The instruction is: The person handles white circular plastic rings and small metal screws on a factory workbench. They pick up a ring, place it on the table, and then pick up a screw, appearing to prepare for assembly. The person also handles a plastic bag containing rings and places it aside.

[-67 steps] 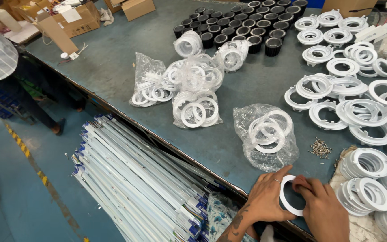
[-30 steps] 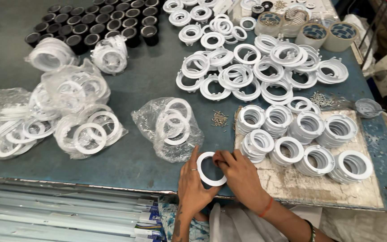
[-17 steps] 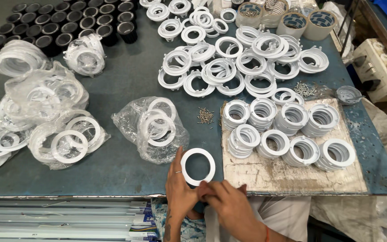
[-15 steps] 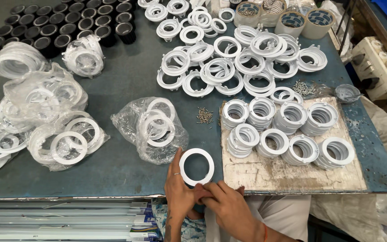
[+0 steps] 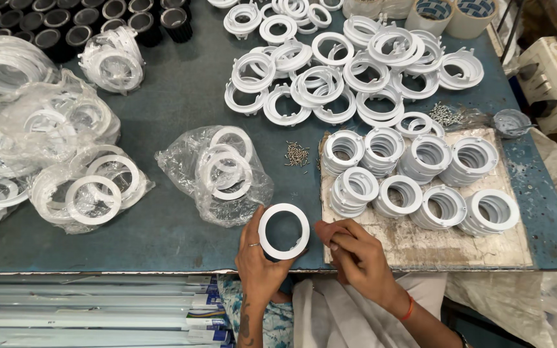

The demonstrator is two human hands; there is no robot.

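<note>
A flat white plastic ring (image 5: 283, 230) rests over the near edge of the blue-grey table (image 5: 182, 96), pinched at its left rim by my left hand (image 5: 259, 254). My right hand (image 5: 354, 252) is just right of the ring, fingers curled, nothing visibly in it. A clear plastic bag of white rings (image 5: 222, 171) lies just beyond my left hand. Right of the ring, stacks of white ring housings (image 5: 420, 177) stand on a worn board (image 5: 459, 245).
Loose white ring housings (image 5: 336, 71) cover the far middle. More bagged rings (image 5: 53, 167) lie at left, black cups (image 5: 78, 19) at far left. Small screws (image 5: 296, 153) lie near the board, a little dish (image 5: 509, 121) at right. Long white tubes (image 5: 85, 309) are below the table edge.
The view has swung right and closer. The ring went from both hands to my left hand alone at the table edge, while my right hand let go and drew aside.
</note>
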